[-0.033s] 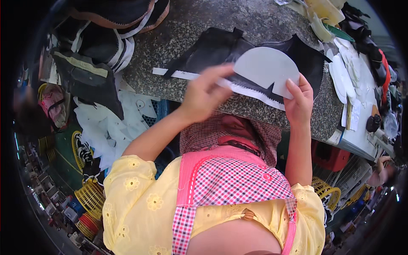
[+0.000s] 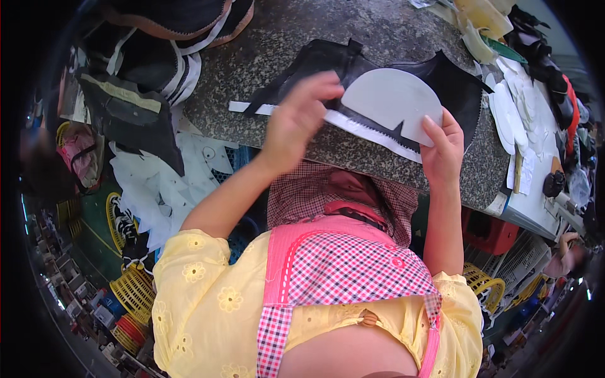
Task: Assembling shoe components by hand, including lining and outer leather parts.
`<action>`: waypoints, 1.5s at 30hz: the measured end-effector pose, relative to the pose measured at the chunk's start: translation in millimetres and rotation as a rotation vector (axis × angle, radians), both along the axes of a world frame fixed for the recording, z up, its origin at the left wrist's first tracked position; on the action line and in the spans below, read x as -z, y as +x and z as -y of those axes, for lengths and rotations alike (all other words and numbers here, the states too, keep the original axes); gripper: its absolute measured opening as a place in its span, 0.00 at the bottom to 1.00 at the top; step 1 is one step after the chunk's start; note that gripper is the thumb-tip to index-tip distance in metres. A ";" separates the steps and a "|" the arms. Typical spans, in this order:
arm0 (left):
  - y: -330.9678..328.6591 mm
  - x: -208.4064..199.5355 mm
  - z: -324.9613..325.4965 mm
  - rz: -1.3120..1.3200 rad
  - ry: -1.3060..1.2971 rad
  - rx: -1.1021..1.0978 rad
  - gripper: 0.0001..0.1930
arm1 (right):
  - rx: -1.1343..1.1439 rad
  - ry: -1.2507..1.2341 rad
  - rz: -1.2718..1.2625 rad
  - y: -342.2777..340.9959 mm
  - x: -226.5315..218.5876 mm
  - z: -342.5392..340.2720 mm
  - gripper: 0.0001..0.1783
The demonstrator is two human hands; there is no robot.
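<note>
The blurred left hand (image 2: 295, 123) is loosely spread, seemingly empty; the right hand (image 2: 444, 151) pinches the smooth grey half-round panel (image 2: 391, 101) beyond its notch. Gripped at one end only, the panel could swing askew. Under it lie a white, zigzag-edged strip (image 2: 372, 134), the black leathery piece (image 2: 460, 82), then the speckled, stone-like desk (image 2: 277, 31).

The wearer's pale yellow blouse (image 2: 208, 327) has short, full sleeves (image 2: 183, 261), embroidered flowers (image 2: 230, 299) and a round brown button (image 2: 368, 319). Over it lies a pink, black and white checked apron (image 2: 359, 271) with a pink border (image 2: 275, 258) and white dashed stitching; below shows a dark red, finely checked garment (image 2: 296, 195). The left hand (image 2: 295, 123) and right hand (image 2: 443, 148) are bare.
</note>
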State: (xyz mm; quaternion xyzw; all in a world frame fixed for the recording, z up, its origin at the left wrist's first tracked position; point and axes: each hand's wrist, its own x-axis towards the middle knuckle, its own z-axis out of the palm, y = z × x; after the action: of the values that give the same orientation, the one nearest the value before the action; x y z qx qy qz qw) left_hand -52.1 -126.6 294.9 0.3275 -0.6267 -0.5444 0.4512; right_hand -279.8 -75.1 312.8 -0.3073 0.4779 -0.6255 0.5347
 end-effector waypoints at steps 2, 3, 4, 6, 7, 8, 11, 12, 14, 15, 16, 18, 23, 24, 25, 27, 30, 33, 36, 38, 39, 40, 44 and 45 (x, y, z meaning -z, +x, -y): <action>6.3 -9.5 13.2 -0.183 0.215 0.090 0.24 | -0.064 0.030 -0.123 11.3 1.3 5.8 0.09; 9.0 -10.6 18.9 -0.123 0.193 0.125 0.24 | -0.123 0.058 -0.243 17.2 2.3 10.0 0.08; 9.6 -13.5 22.9 -0.123 0.195 0.125 0.24 | -0.108 0.039 -0.360 27.9 2.8 15.2 0.11; 9.7 -17.0 30.5 0.256 0.072 0.077 0.20 | -0.133 0.051 -0.487 34.1 9.3 25.6 0.12; 13.5 -6.4 34.5 0.258 0.078 0.073 0.20 | -0.165 0.060 -0.611 37.9 12.9 29.1 0.13; 18.1 11.0 39.4 0.278 -0.015 0.084 0.17 | -0.161 0.093 -0.579 42.4 18.7 30.1 0.15; 22.9 28.7 44.2 0.308 -0.079 0.069 0.09 | -0.227 0.133 -0.822 31.2 43.0 25.8 0.16; 22.3 28.5 44.9 0.356 -0.125 0.100 0.10 | -0.227 0.142 -0.819 28.5 46.1 25.0 0.16; 20.3 24.9 45.7 0.404 -0.159 0.135 0.12 | -0.173 0.169 -0.673 28.4 43.7 24.7 0.16; 19.4 24.9 46.2 0.451 -0.146 0.141 0.12 | -0.174 0.180 -0.670 30.3 42.0 24.8 0.16; 18.8 25.5 47.1 0.497 -0.135 0.146 0.13 | -0.173 0.209 -0.682 31.8 39.0 26.1 0.15; 18.9 28.5 48.2 0.492 -0.127 0.123 0.13 | -0.182 0.241 -0.726 33.2 35.7 26.8 0.15; 14.5 31.8 48.2 0.509 -0.197 0.070 0.13 | -0.145 0.200 -0.831 34.8 37.8 20.8 0.14; 12.7 31.7 47.2 0.526 -0.225 0.040 0.13 | -0.125 0.168 -0.889 35.0 38.8 19.9 0.14; 11.2 31.6 46.3 0.542 -0.253 0.009 0.13 | -0.123 0.171 -0.889 35.0 38.6 19.2 0.14; 10.3 32.3 45.6 0.534 -0.270 -0.006 0.13 | -0.111 0.200 -0.737 36.1 36.8 18.9 0.14; 9.6 33.6 43.2 0.537 -0.282 -0.033 0.13 | -0.125 0.241 -0.790 38.9 33.9 20.9 0.14; 8.0 34.0 42.8 0.568 -0.290 -0.048 0.13 | -0.143 0.102 -1.029 34.1 45.9 20.1 0.14; 9.1 33.6 41.4 0.654 -0.340 -0.043 0.13 | -0.114 -0.035 -1.156 39.8 40.8 22.7 0.13; 8.4 30.2 38.9 0.718 -0.383 -0.026 0.13 | -0.124 -0.041 -1.193 39.7 40.8 24.1 0.13; 8.2 25.4 33.6 0.837 -0.478 -0.039 0.14 | -0.135 -0.047 -1.234 39.7 41.1 25.1 0.12; 7.0 22.5 29.7 0.952 -0.574 -0.050 0.16 | -0.132 -0.045 -1.234 39.6 41.3 25.4 0.12; 17.0 29.9 23.5 1.082 -0.745 0.191 0.38 | -0.187 -0.029 -1.367 44.8 38.5 29.1 0.11; 18.4 30.4 22.1 1.083 -0.746 0.194 0.38 | -0.211 -0.023 -1.402 45.6 35.6 30.3 0.11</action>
State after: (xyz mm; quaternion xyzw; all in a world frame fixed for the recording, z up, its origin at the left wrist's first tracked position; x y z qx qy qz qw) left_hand -33.7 -148.7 264.5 0.3191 -0.9379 -0.0875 0.1045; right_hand -234.1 -105.4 277.2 -0.6879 0.6705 -0.2302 0.1558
